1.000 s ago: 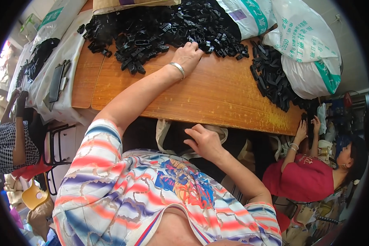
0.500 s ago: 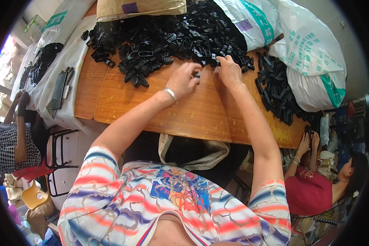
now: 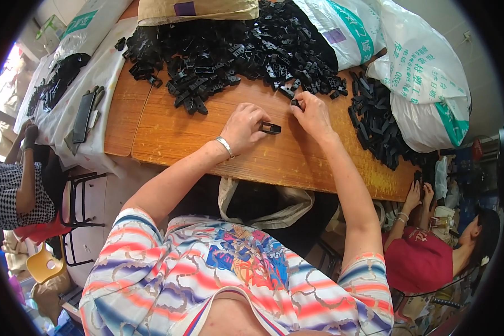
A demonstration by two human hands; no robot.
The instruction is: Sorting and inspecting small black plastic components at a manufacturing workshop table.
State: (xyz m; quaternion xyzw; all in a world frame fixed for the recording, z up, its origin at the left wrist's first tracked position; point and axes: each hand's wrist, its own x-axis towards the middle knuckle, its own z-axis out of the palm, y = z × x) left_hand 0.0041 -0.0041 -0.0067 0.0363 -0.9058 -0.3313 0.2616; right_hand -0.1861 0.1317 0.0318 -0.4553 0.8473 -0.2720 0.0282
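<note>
A small black plastic buckle-like piece (image 3: 271,128) with an opening in it is pinched between the thumb and fingers of my left hand (image 3: 244,129), just above the wooden table. My right hand (image 3: 315,116) is to its right, thumb and forefinger closed on a small dark plastic piece (image 3: 296,103). The two pieces are apart. Beyond both hands spreads a large heap of loose black plastic pieces (image 3: 207,67). Its near edge is just past my right fingertips.
A second pile of longer black pieces (image 3: 375,117) lies at the right of the table (image 3: 190,143), beside bulging white sacks (image 3: 425,73). A brown sack (image 3: 196,12) stands at the back. One co-worker (image 3: 417,255) sits at right, another (image 3: 17,190) at left.
My left hand has come nearer to me, and the buckle-like piece now shows plainly in it. The right hand has drawn back slightly from the heap with a small dark piece.
</note>
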